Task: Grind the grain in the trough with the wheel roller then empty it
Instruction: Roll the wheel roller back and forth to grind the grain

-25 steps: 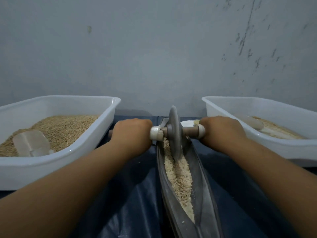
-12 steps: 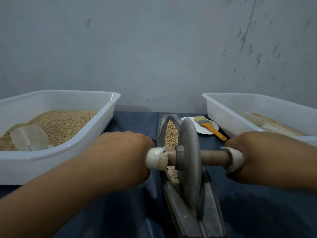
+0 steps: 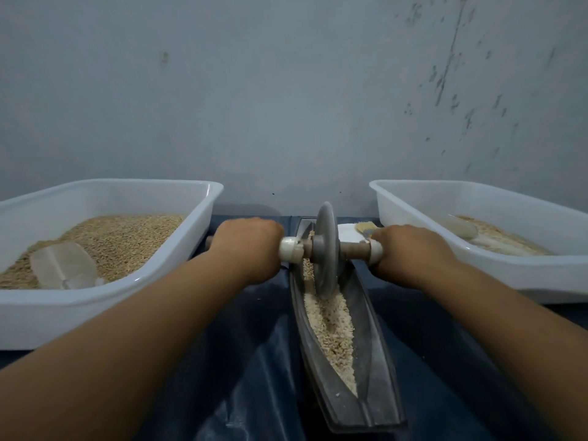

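Observation:
A long dark metal trough runs away from me on the blue cloth, holding pale crushed grain. The grey wheel roller stands upright in the trough's far part, on a wooden axle with white-wrapped ends. My left hand grips the axle's left handle and my right hand grips the right handle. Both fists are curled around the handles, and the handles themselves are mostly hidden.
A white tub at left holds whole grain and a clear scoop. A second white tub at right holds a little ground grain. A brush lies on a white dish behind the roller. A grey wall stands close behind.
The roller was pulled toward me to the trough's near part half a second ago; now both hands have pushed it back to the far part, uncovering the crushed grain near me.

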